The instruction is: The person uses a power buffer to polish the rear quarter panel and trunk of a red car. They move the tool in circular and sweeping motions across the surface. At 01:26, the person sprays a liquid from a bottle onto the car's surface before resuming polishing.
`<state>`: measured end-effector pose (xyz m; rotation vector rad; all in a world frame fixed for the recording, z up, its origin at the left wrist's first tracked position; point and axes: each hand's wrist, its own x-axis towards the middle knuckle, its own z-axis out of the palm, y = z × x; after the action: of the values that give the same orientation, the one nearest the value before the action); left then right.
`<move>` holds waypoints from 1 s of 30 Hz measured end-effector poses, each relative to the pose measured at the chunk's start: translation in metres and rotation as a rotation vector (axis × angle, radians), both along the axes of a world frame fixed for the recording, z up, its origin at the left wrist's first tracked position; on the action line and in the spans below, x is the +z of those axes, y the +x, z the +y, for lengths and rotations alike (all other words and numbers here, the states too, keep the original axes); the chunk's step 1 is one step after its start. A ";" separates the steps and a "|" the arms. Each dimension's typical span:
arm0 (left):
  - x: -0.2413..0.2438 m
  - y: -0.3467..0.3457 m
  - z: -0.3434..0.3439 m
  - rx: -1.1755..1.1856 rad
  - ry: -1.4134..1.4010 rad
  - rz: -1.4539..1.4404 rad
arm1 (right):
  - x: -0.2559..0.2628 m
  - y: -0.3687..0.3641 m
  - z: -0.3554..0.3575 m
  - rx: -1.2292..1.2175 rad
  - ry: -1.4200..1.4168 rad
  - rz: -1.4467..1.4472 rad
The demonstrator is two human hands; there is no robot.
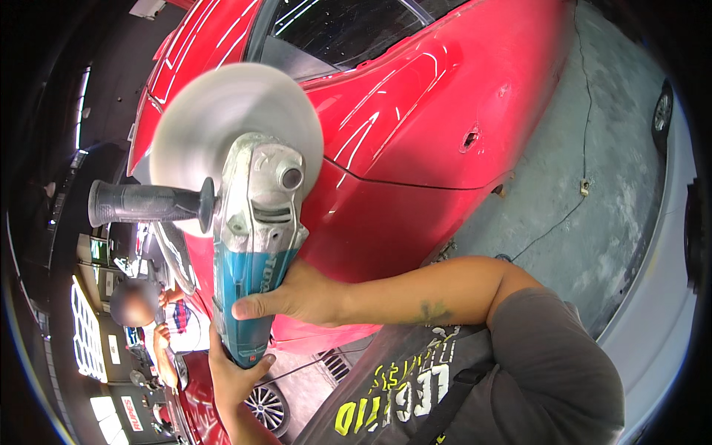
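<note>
A Makita angle polisher (pixel 253 267), with a teal housing and a scuffed metal gear head, is in both my hands. My right hand (pixel 311 295) wraps the middle of the housing, thumb across it. At the housing's rear end, my left hand (pixel 236 370) cups it between thumb and fingers. No hand is on the black side handle (pixel 150 204). The pale round disc (pixel 194 128) looks blurred, as if spinning, and overlaps the red car body (pixel 400 222) in view; contact cannot be told. A ragged hole (pixel 470 140) and a scuffed spot (pixel 504 90) mark the red panel.
A cable with a connector (pixel 584 187) runs over the grey concrete floor (pixel 545 167). A light grey car (pixel 656 311) stands behind me. Another person (pixel 178 322) works by a dark red car (pixel 203 389) with a spoked wheel (pixel 267 409). A floor grate (pixel 335 366) lies nearby.
</note>
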<state>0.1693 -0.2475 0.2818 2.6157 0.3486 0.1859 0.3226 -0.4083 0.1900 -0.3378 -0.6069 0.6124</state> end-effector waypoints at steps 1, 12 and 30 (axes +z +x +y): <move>-0.001 0.000 -0.001 0.010 -0.051 -0.008 | -0.001 -0.001 -0.002 -0.004 -0.025 0.002; -0.040 0.039 -0.055 -0.090 -0.481 0.055 | -0.008 0.018 -0.081 -0.184 -0.135 0.165; -0.040 0.029 -0.083 -0.132 -0.540 0.146 | -0.012 0.020 -0.104 -0.161 -0.081 0.197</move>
<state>0.1982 -0.3310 0.2418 2.1099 0.2329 -0.1311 0.3427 -0.5123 0.1783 -0.3935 -0.3624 0.5087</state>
